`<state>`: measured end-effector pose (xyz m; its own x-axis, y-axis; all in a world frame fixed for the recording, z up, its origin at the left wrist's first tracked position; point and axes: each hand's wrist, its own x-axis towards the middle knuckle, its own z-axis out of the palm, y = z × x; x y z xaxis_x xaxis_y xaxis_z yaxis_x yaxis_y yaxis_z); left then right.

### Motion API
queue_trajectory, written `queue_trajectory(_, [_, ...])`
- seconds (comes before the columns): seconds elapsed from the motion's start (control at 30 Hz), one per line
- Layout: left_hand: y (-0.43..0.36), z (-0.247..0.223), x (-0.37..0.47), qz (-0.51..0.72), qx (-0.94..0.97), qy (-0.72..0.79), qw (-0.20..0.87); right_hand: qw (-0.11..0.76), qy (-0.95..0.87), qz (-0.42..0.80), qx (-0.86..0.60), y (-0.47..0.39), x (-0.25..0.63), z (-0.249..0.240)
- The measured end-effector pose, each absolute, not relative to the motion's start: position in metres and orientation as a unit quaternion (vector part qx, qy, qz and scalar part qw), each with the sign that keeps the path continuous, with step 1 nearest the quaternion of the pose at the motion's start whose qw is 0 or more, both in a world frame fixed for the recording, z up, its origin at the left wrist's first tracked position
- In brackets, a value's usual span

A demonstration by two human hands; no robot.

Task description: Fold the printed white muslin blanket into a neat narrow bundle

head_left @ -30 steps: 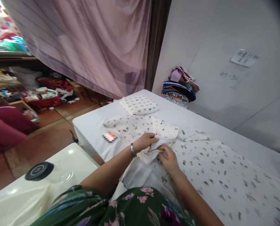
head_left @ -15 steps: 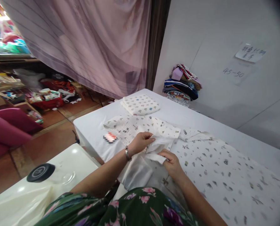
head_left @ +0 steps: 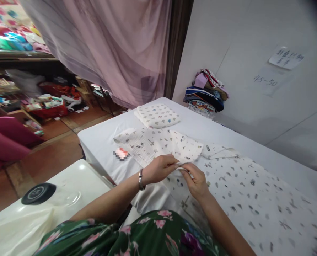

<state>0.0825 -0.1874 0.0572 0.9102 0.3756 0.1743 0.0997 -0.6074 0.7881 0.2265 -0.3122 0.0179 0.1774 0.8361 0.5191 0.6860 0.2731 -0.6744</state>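
White cloth [head_left: 233, 188] with small grey and brown prints spreads over the table, from my lap to the right edge of view. Its near edge is pinched by my left hand [head_left: 160, 168], which wears a metal bracelet. Right beside it, my right hand [head_left: 195, 179] is closed on the same edge, thumb and fingers together, and the fingertips of both hands almost touch. A bunched part of the printed cloth [head_left: 158, 142] lies just beyond the hands. Plain white fabric [head_left: 151, 197] hangs under my left wrist.
A folded printed cloth [head_left: 158, 115] rests at the far end of the white table [head_left: 94, 137]. Folded fabrics [head_left: 205, 92] are stacked by the wall. At left stands a white surface with a black round lid [head_left: 38, 193]. A pink curtain [head_left: 121, 46] hangs behind.
My hands have come together, and the cloth edge that was spread between them is now gathered at the fingertips. The view has shifted slightly.
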Motion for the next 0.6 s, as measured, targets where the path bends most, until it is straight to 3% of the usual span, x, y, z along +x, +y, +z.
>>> queue_trajectory(0.37, [-0.196, 0.062, 0.081, 0.130, 0.911, 0.119, 0.374, 0.395, -0.647, 0.017, -0.651, -0.313, 0.231, 0.022])
queue_trajectory(0.6, [-0.201, 0.056, 0.079, 0.181, 0.905, 0.136, 0.361, 0.458, -0.633, -0.059, -0.621, -0.320, 0.234, 0.018])
